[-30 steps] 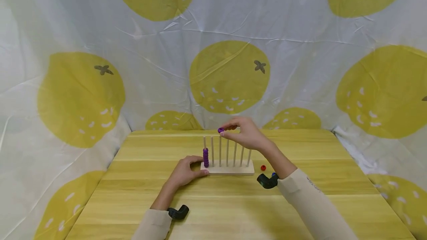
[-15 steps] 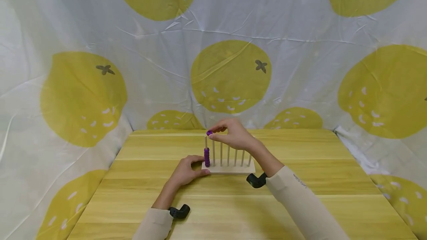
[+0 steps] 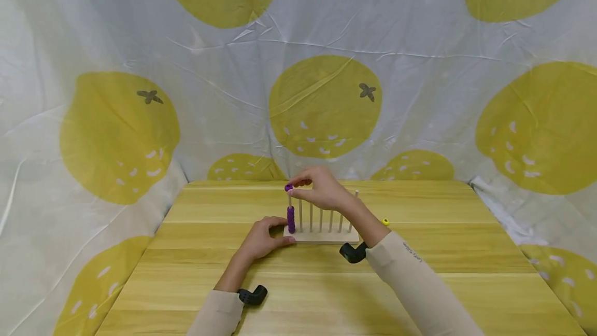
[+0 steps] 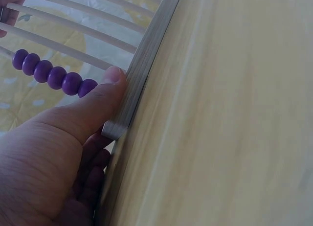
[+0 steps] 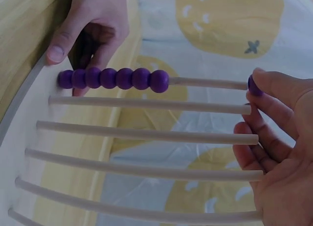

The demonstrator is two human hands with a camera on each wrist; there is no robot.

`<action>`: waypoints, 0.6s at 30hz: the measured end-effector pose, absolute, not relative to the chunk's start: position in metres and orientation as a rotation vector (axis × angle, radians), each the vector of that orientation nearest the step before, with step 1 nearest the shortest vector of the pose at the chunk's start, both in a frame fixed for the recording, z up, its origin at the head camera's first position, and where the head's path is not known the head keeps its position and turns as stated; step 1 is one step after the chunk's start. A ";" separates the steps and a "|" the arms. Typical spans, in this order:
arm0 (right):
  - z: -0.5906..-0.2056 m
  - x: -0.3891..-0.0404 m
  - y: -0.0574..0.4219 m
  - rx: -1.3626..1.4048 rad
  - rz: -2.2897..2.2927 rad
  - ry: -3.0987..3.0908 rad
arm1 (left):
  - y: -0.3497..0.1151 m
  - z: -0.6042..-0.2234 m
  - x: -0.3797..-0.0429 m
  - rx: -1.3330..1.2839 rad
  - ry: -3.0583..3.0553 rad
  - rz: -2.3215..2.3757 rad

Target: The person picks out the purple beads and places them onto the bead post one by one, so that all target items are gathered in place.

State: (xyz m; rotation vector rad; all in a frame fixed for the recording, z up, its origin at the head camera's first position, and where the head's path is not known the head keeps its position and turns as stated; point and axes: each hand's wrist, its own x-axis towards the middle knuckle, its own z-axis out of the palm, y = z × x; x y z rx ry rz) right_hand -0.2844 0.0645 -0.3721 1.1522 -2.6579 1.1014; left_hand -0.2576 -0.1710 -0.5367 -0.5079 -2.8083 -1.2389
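Note:
A pale wooden base [image 3: 322, 237] carries a row of upright pegs [image 5: 146, 133]. The leftmost peg bears a stack of several purple beads [image 5: 116, 78], from its foot to about its middle. At that peg's tip, my right hand [image 3: 322, 191] pinches one more purple bead [image 5: 253, 86] between thumb and index finger; whether the peg has entered its hole is hard to tell. My left hand [image 3: 261, 240] grips the base's left end, the thumb [image 4: 105, 91] along its near side and the other fingers behind, partly hidden.
A yellow bead [image 3: 385, 222] lies on the wooden table [image 3: 298, 294] to the right of the base, beside my right forearm. Behind the table hangs a white cloth with yellow fruit prints [image 3: 324, 108]. Each wrist wears a black camera [image 3: 353, 253].
My right hand has moved left with the purple bead, from above the middle pegs to the tip of the leftmost peg. The left hand has kept its grip on the base.

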 end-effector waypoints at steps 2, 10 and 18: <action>-0.373 -0.284 0.064 1.148 1.096 -2.666 | -0.171 -0.537 -0.258 -0.508 -2.808 -1.246; -0.374 -0.283 0.064 1.122 1.062 -2.693 | -0.171 -0.538 -0.258 -0.513 -2.799 -1.259; -0.373 -0.283 0.064 1.129 1.074 -2.707 | -0.172 -0.537 -0.258 -0.512 -2.797 -1.264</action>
